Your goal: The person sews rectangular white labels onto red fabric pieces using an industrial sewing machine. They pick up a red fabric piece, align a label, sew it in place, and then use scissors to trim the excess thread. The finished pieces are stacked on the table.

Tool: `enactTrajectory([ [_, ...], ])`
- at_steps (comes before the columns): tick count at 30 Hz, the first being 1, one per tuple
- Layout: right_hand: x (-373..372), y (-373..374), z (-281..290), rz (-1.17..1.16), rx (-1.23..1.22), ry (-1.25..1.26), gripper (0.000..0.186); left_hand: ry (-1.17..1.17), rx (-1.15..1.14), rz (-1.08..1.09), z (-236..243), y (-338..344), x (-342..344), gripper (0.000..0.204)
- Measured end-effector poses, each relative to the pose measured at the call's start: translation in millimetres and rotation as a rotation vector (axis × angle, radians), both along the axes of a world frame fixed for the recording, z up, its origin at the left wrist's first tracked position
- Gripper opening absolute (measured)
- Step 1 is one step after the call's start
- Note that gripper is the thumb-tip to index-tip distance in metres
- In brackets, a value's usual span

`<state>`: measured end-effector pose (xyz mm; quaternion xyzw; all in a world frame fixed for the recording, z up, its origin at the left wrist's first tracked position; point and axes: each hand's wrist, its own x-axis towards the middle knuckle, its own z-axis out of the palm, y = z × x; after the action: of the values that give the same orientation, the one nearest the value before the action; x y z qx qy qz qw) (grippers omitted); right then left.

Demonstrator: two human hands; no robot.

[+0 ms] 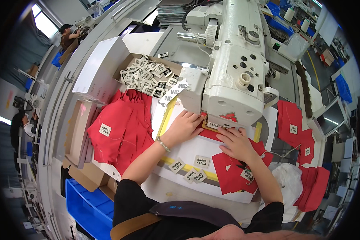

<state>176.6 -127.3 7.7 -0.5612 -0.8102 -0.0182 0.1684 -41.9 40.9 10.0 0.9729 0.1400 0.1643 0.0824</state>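
Note:
Under the head of a white sewing machine [233, 94] lies a red fabric piece [210, 136] with a pale printed label [213, 124] on it. My left hand [186, 127] rests at the label's left side, fingers stretched forward and fingertips at the red fabric. To the right, my right hand [235, 142] lies with fingers spread, its fingertips by the label's right edge. Both hands press down rather than grasp. The needle area is partly hidden by the machine head. Below my right hand, dark-handled thread snips [242, 165] lie on more red pieces [225, 176].
Several loose labels [202, 161] lie in front of me. A box of labels [146, 76] stands behind a red fabric stack [126, 130] at left. A blue crate [88, 208] sits lower left. Labelled red pieces [290, 124] and a folded red pile [313, 188] are at right.

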Motion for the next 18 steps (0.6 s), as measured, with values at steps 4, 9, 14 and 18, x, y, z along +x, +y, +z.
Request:
enactTrajectory([
  [4,6.6,-1.4,4.3,0.007,0.041,0.045,0.035,-0.038,0.01,-0.01,7.4,3.7,2.1,0.035],
  [9,13.0,-2.2,1.3,-0.056,0.088,0.071,0.034,-0.053,0.034,-0.047,18.3,8.9,3.5,0.033],
  [14,12.0,2.7,-1.5,-0.08,0.093,0.056,0.034,-0.139,0.024,-0.152,4.3,15.7,5.6,0.026],
  [18,11.5,4.2,-3.5,-0.093,0.085,0.075,0.033,-0.145,0.001,-0.226,-2.8,18.3,7.7,0.02],
])
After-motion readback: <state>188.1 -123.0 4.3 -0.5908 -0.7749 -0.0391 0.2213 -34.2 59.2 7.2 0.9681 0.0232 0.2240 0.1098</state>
